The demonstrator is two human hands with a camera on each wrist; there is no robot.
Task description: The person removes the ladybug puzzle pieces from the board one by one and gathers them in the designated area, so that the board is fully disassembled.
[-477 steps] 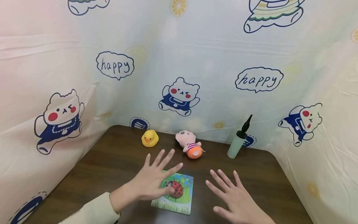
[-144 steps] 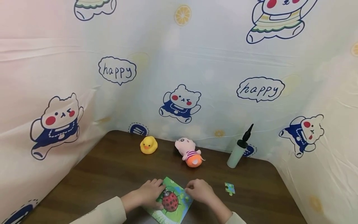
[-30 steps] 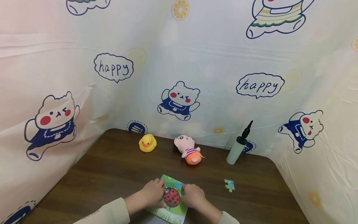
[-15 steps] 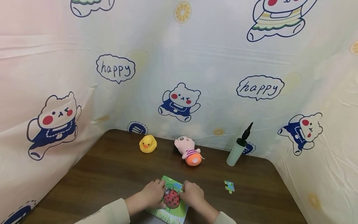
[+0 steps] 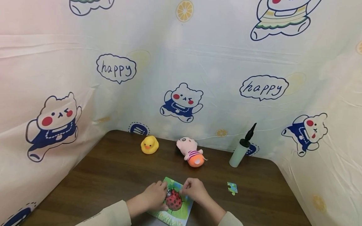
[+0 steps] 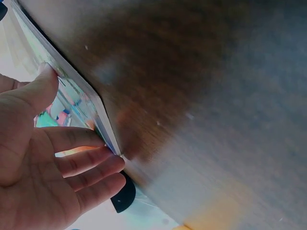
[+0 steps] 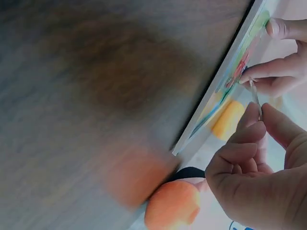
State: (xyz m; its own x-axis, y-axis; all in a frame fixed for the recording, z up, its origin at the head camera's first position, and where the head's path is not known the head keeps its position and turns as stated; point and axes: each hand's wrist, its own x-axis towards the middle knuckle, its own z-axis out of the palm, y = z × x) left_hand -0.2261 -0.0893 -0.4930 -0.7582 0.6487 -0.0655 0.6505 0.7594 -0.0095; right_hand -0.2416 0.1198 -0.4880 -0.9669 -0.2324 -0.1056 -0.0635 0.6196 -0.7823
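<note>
A ladybug jigsaw puzzle (image 5: 173, 201) lies tilted on the brown table. My left hand (image 5: 155, 195) rests on its left side; in the left wrist view the thumb (image 6: 45, 79) lies on the face while the fairly straight fingers (image 6: 91, 158) reach its edge. Just above the puzzle's upper right part, my right hand (image 5: 195, 190) pinches a thin puzzle piece (image 7: 255, 98) between thumb and forefinger, seen edge-on in the right wrist view. Another puzzle piece (image 5: 232, 188), blue and green, lies loose on the table to the right.
Along the back of the table (image 5: 113, 169) stand a yellow rubber duck (image 5: 149, 145), a pink plush toy (image 5: 192, 153) with orange bottoms, and a pale green hand pump (image 5: 239, 153) with a black nozzle. A printed cloth (image 5: 215, 62) hangs around the table's back and sides.
My right hand has risen off the puzzle's face and shifted slightly up and right, a thin piece now between its fingertips. My left hand keeps its place. The loose piece has not moved.
</note>
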